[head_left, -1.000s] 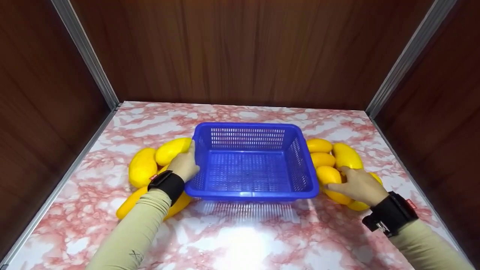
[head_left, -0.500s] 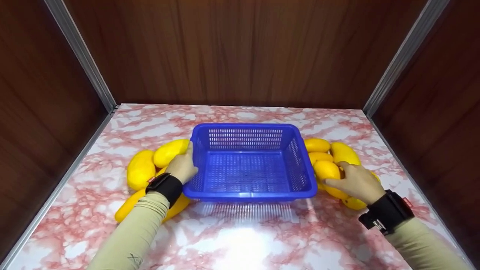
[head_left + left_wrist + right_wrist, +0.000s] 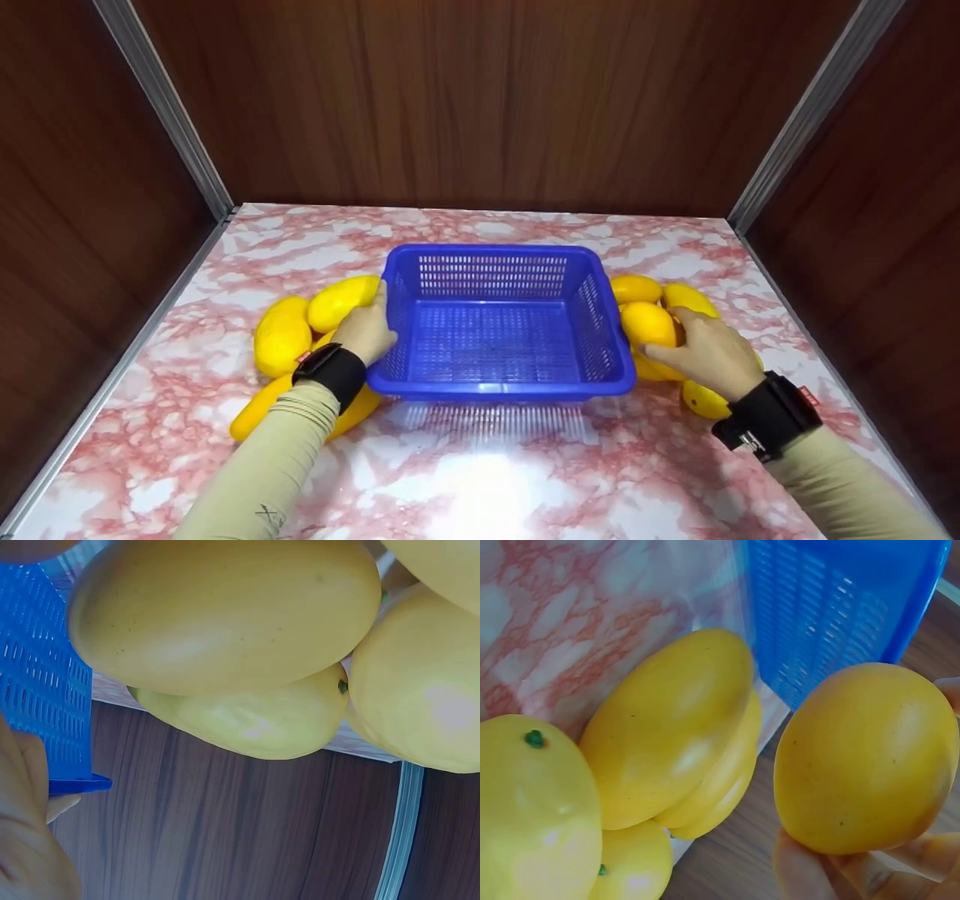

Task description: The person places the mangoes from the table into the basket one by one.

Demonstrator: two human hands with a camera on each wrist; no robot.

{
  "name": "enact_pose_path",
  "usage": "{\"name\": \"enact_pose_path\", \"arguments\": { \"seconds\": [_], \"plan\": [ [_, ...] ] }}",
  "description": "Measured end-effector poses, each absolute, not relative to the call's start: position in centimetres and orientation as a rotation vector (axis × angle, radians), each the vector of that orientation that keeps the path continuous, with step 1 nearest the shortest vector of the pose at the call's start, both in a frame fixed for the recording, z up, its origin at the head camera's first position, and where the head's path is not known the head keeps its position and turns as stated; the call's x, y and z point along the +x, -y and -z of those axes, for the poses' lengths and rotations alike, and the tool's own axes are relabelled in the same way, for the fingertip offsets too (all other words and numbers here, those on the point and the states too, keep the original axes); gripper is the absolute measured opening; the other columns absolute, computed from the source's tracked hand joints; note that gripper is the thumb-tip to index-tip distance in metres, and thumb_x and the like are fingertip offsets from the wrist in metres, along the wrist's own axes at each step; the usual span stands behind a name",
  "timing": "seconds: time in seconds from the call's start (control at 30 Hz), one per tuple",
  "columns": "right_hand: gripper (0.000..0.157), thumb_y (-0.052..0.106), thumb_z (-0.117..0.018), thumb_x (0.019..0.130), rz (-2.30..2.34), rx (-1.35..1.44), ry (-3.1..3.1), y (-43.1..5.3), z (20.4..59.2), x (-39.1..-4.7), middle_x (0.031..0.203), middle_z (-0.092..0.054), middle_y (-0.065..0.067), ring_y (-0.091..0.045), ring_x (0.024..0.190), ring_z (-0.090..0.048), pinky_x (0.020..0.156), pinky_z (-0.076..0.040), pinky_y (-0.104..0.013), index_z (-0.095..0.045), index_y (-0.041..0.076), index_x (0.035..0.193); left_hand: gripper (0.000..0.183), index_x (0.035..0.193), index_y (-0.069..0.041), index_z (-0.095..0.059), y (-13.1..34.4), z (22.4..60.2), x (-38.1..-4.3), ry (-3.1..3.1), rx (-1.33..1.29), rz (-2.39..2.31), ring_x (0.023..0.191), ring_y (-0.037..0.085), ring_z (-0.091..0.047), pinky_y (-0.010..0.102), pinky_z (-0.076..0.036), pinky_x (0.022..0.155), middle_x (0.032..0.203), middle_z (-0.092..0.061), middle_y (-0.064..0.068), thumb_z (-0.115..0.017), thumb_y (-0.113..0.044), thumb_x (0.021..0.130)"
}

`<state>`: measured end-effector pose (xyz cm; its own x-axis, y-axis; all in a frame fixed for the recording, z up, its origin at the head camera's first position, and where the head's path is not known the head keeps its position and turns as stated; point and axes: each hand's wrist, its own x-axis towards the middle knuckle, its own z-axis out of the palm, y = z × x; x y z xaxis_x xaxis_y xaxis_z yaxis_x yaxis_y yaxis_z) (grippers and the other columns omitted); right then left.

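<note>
A blue plastic basket with slotted walls stands in the middle of the table, nothing inside it. My left hand grips its left rim; in the left wrist view that hand lies at the basket's edge. On the right, my right hand holds a yellow mango between thumb and fingers, above other mangoes and close to the basket's right wall. The right wrist view shows this mango raised beside the basket, with fingertips under it.
Several yellow mangoes lie left of the basket, partly under my left forearm. More mangoes lie to its right, one near my right wrist. Brown wood-patterned panels enclose the marbled table at the back and sides.
My right hand has lifted a mango from the right pile and moved it slightly up and away from me. The left hand and the basket have stayed in place.
</note>
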<state>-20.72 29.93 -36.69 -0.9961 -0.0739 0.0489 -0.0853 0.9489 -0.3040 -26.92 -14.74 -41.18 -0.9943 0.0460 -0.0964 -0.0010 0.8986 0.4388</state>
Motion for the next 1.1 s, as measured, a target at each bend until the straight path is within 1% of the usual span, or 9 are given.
{"name": "enact_pose_path", "arguments": {
  "seconds": [0.1,0.2,0.33,0.5,0.7,0.83,0.97,1.1],
  "plan": [
    [0.095,0.062,-0.064,0.084,-0.487,0.129,3.06,-29.8,36.6,-20.8,0.129,-0.058,-0.033,-0.043,0.101,-0.061,0.083,-0.049,-0.061,-0.041,-0.007,0.145,0.09,0.159,-0.002,-0.006,14.7,41.2,-26.9,-2.96,0.038,-0.681,0.084,0.035,-0.065,0.049,-0.053,0.081,0.095,-0.067,0.028,-0.062,-0.012,0.09],
    [0.092,0.059,-0.066,0.085,-0.488,0.143,3.045,-29.6,36.5,-20.8,0.13,-0.058,-0.033,-0.043,0.102,-0.061,0.083,-0.049,-0.062,-0.043,-0.007,0.144,0.09,0.158,-0.001,-0.006,14.7,41.3,-26.9,-2.963,0.044,-0.687,0.084,0.036,-0.066,0.05,-0.053,0.081,0.095,-0.067,0.028,-0.062,-0.012,0.089],
    [0.087,0.053,-0.068,0.085,-0.476,0.17,3.018,-29.3,36.4,-20.9,0.13,-0.058,-0.032,-0.044,0.101,-0.062,0.084,-0.049,-0.063,-0.044,-0.006,0.144,0.089,0.158,0.0,-0.008,14.8,41.2,-26.9,-2.973,0.048,-0.697,0.087,0.038,-0.066,0.051,-0.053,0.084,0.099,-0.067,0.031,-0.062,-0.012,0.089],
    [0.085,0.053,-0.069,0.085,-0.463,0.197,2.991,-29.1,36.2,-21.1,0.13,-0.059,-0.032,-0.045,0.102,-0.061,0.085,-0.048,-0.064,-0.046,-0.006,0.142,0.088,0.158,0.0,-0.01,14.9,41.1,-26.9,-2.983,0.05,-0.705,0.09,0.04,-0.066,0.052,-0.053,0.086,0.102,-0.066,0.033,-0.062,-0.011,0.089],
    [0.085,0.055,-0.068,0.084,-0.472,0.216,2.988,-28.8,35.9,-21.1,0.131,-0.058,-0.031,-0.045,0.107,-0.059,0.088,-0.046,-0.065,-0.047,-0.005,0.142,0.089,0.158,0.0,-0.008,14.7,41.1,-26.9,-2.974,0.062,-0.705,0.085,0.038,-0.066,0.051,-0.053,0.083,0.098,-0.066,0.031,-0.062,-0.011,0.088],
    [0.086,0.056,-0.068,0.084,-0.482,0.23,2.987,-28.6,35.8,-21.1,0.132,-0.058,-0.03,-0.043,0.107,-0.058,0.088,-0.046,-0.064,-0.048,-0.005,0.142,0.088,0.158,0.0,-0.008,14.7,41.2,-26.9,-2.975,0.059,-0.703,0.083,0.036,-0.066,0.05,-0.053,0.081,0.096,-0.067,0.029,-0.061,-0.011,0.089],
    [0.088,0.059,-0.068,0.083,-0.5,0.233,3.0,-28.2,35.6,-21.1,0.133,-0.058,-0.029,-0.042,0.107,-0.058,0.09,-0.045,-0.064,-0.048,-0.004,0.141,0.088,0.158,0.0,-0.008,14.7,41.2,-26.8,-2.977,0.052,-0.688,0.087,0.038,-0.067,0.051,-0.053,0.083,0.1,-0.067,0.031,-0.062,-0.012,0.089],
    [0.09,0.062,-0.068,0.082,-0.522,0.238,3.002,-27.7,35.5,-21.0,0.135,-0.057,-0.029,-0.042,0.112,-0.057,0.095,-0.043,-0.065,-0.049,-0.002,0.142,0.088,0.158,0.001,-0.008,14.7,41.2,-26.8,-2.978,0.062,-0.68,0.09,0.04,-0.067,0.051,-0.053,0.085,0.102,-0.067,0.032,-0.062,-0.012,0.089]
  ]
}}
